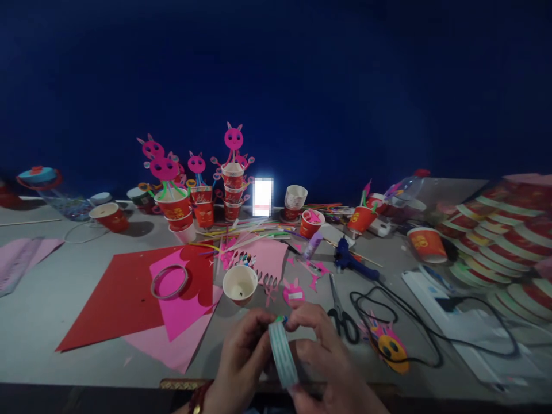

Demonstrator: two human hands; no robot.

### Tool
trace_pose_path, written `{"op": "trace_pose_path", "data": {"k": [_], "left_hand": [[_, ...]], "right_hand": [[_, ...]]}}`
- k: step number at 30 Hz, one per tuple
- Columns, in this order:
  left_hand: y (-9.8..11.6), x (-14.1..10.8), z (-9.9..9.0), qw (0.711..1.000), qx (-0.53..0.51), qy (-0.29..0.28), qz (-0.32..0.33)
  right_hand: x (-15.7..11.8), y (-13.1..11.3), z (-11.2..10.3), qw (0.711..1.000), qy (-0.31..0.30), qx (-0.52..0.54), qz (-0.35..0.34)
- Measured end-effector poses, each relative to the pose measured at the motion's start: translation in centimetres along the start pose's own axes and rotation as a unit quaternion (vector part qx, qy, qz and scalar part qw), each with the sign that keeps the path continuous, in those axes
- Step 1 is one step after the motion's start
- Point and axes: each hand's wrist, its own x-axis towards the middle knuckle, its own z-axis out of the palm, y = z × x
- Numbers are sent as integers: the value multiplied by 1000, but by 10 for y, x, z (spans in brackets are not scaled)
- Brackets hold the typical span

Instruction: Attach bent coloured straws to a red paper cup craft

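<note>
I see left hand and right hand clamped on a pale teal, ring-shaped roll near the grey tabletop's front edge; room left of the flat red paper sheet.

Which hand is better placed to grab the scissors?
Right hand, likely: the scissors lie close by on its side, handles toward the person. The left hand is farther, and both are at the teal roll.
</note>
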Motion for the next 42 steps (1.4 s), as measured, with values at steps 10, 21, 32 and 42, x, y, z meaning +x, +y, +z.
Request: {"op": "trace_pose_path", "data": {"k": [10,21,32,42], "left_hand": [[0,-4,-2,998,37,-40,30],[1,-5,5,994,-81,-27,-61],[-8,-7,3,984,-146,-16,-96],[-2,-3,5,987,-141,-22,-79]], "right_hand": [[-8,1,6,996,74,47,-20],[-16,3,-10,994,74,-36,-69],[-14,5,-10,992,94,-58,-62],[-14,9,-15,992,61,-86,-71]]}}
